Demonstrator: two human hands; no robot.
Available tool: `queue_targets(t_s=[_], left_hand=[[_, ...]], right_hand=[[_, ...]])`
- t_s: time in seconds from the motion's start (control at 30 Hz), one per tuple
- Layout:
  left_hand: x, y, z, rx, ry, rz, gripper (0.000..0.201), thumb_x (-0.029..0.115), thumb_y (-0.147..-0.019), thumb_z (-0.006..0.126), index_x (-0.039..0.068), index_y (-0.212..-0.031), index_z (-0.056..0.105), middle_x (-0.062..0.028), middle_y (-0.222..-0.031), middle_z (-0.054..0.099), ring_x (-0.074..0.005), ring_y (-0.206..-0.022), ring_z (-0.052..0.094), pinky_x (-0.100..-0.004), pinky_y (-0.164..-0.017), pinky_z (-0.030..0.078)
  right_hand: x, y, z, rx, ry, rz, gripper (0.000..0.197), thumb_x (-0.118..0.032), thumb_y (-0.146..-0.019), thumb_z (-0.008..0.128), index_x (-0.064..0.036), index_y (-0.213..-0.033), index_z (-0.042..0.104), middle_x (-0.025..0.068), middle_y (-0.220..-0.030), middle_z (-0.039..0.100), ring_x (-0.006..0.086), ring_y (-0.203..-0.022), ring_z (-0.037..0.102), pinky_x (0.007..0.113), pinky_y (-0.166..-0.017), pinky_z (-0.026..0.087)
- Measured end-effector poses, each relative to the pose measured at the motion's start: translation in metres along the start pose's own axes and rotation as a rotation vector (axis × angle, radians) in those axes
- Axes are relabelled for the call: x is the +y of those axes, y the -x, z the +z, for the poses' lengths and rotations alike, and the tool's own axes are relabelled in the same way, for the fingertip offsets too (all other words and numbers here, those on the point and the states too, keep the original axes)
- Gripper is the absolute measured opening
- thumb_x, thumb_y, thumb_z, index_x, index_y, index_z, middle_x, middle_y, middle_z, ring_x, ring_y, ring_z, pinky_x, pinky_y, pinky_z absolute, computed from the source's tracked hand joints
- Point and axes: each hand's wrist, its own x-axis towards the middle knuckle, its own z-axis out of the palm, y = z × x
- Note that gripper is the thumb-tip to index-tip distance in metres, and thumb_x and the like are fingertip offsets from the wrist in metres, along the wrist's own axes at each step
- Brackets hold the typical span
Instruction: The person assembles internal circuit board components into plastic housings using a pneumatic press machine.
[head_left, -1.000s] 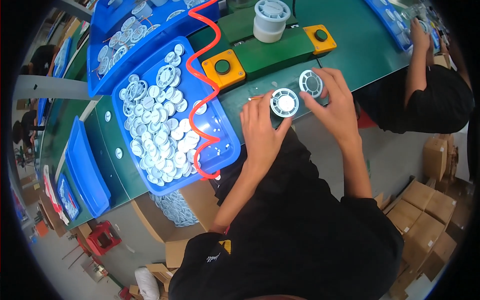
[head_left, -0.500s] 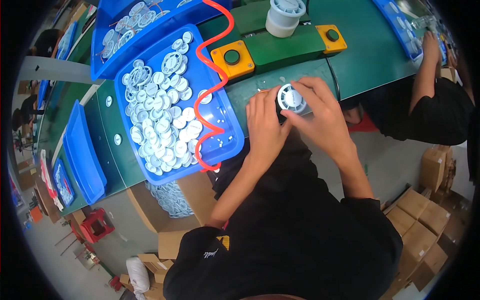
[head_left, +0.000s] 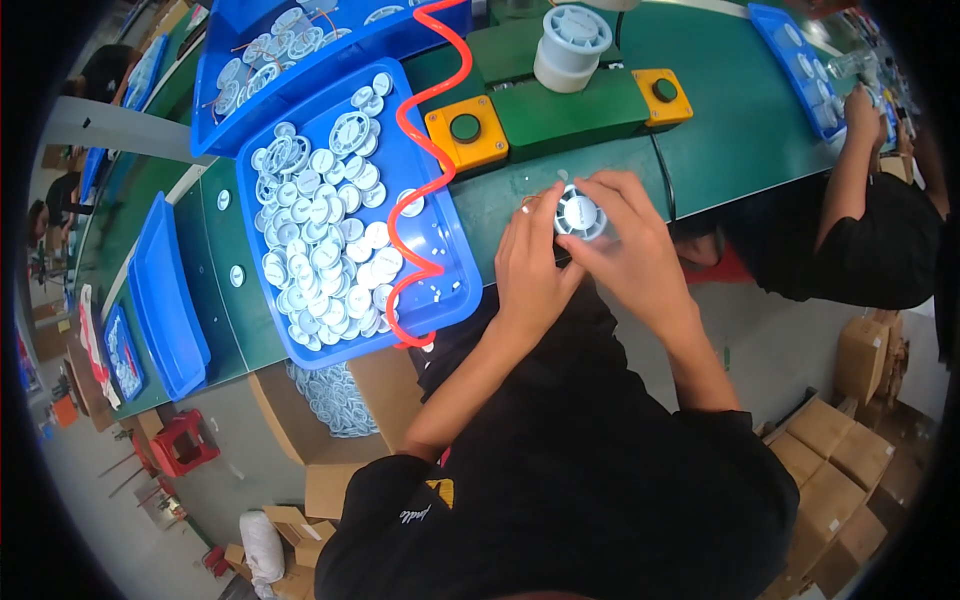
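Note:
A round white plastic cap [head_left: 580, 214] with slots around its rim is held at the table's front edge. My left hand [head_left: 533, 262] is closed around its left side, the fingers pointing away from me. From the right, my right hand [head_left: 637, 247] curls over the same cap, thumb on the near side and fingers on the far side. What lies under the cap is hidden by my hands. Just beyond stands a green press base [head_left: 572, 122] carrying a white slotted cylinder [head_left: 566, 72]. Yellow button boxes, one at the left [head_left: 466, 134] and one at the right [head_left: 663, 95], flank it.
At my left a blue tray [head_left: 455, 278] holds many small white discs, and a red coiled hose [head_left: 428, 165] hangs across it. Another blue bin [head_left: 208, 128] stands behind. An open carton [head_left: 275, 405] sits below the table. A co-worker's arm [head_left: 850, 180] is at the right.
The cap has turned a little in my hands and my right fingers have closed in nearer to it. The whole view has shifted slightly.

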Motion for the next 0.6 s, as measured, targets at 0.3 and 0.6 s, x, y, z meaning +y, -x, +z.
queue_targets(t_s=[0.3,0.6], left_hand=[[0.014,-0.002,0.003,-0.013,0.292,-0.16,0.068,0.004,-0.084,0.084,-0.002,-0.142,0.05,-0.0227,-0.138,0.057,-0.0295,-0.108,0.068,-0.0311,-0.072,0.061],[0.013,-0.012,-0.013,-0.077,0.301,-0.21,0.067,0.005,-0.085,0.085,-0.003,-0.139,0.046,-0.017,-0.135,0.054,-0.0254,-0.116,0.067,-0.0341,-0.087,0.064]], right_hand=[[0.031,-0.112,-0.005,0.506,0.015,0.038,0.057,-0.029,-0.083,0.088,0.0021,-0.125,0.067,0.0142,-0.117,0.067,0.0259,-0.094,0.07,0.036,-0.079,0.057],[0.054,-0.144,0.002,0.292,-0.274,-0.025,0.054,-0.028,-0.081,0.09,0.0014,-0.121,0.068,0.0167,-0.113,0.071,0.0281,-0.094,0.073,0.037,-0.081,0.058]])
